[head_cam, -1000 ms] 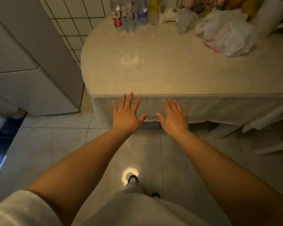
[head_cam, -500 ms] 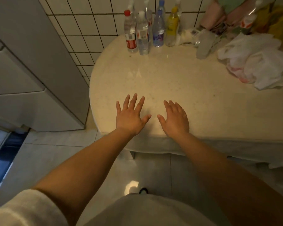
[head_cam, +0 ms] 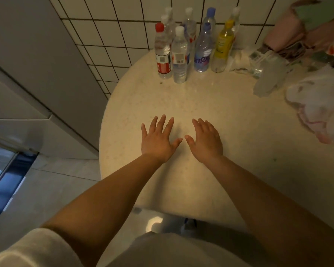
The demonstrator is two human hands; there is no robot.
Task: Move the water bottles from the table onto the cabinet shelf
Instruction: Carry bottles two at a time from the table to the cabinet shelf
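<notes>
**bottle transfer: not yet begun, all stock on the bench**

item: water bottles (head_cam: 189, 47). location: a tight upright cluster at the far edge of the bench (head_cam: 239, 151), hard against the tiled wall (head_cam: 108, 35). front row, left to right: red-capped bottle (head_cam: 163, 53), white-capped clear bottle (head_cam: 179, 56), blue-labelled bottle (head_cam: 202, 49), yellow bottle (head_cam: 222, 48). more caps stand behind these; the exact count cannot be told, since the rear ones are partly hidden. none tipped, none lifted.

item: left hand (head_cam: 158, 139). state: fingers straight and spread, holding nothing, palm down over the middle of the bench, well apart from the bottles. contact with the bench top cannot be told.

item: right hand (head_cam: 205, 140). state: fingers straight and close together, holding nothing, just beside the left hand, thumbs nearly meeting.

item: white plastic bags (head_cam: 314, 108) and loose clutter, far right corner of the bench. not part of the task.

item: grey cabinet (head_cam: 27, 78), off the left edge of the bench. no shelf is in view.

progress, as a judgement: nothing moved so far; every bottle seen remains to be carried. first step outstanding is the reach to the far edge and a grasp on one of the front bottles, which stand nearest and unobstructed.
</notes>
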